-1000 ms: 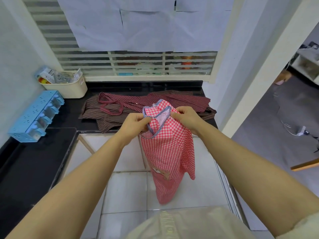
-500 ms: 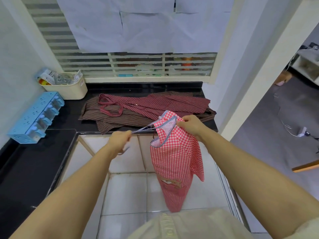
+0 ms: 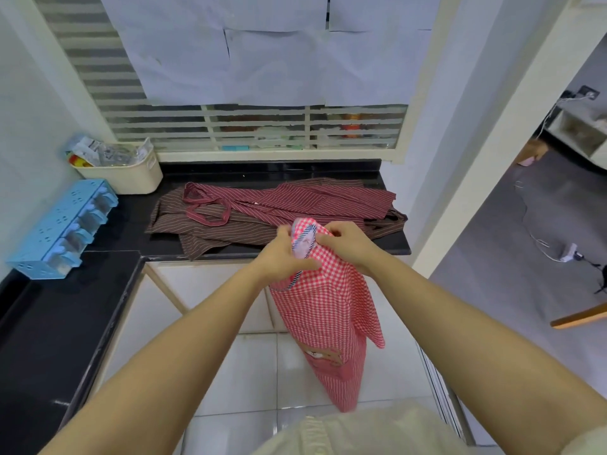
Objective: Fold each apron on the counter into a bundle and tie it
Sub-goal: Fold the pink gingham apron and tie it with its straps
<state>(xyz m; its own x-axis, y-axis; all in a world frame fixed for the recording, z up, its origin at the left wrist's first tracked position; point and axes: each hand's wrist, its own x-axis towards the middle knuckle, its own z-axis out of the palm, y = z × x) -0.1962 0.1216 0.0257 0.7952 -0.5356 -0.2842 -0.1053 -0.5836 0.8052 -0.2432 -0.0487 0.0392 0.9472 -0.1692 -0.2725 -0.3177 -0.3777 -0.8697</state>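
Observation:
A red-and-white checked apron [image 3: 325, 310] hangs in the air in front of the counter, its lower end down near the floor tiles. My left hand [image 3: 284, 254] and my right hand [image 3: 348, 243] both grip its bunched top, close together, where a blue-striped trim shows. Behind them two striped aprons lie spread flat on the black counter [image 3: 108, 221]: a maroon one [image 3: 295, 200] on top of a brown one [image 3: 210, 231]. The maroon apron's strap loops at its left end.
A cream basket [image 3: 131, 175] of packets stands at the counter's back left. A blue spice rack [image 3: 62, 231] sits along the left wall. White cabinets are below the counter, a papered window is behind it, and a doorway opens on the right.
My left hand, which had pulled out to the left with a strap, has come back to the apron's top beside my right hand. The apron has lifted slightly.

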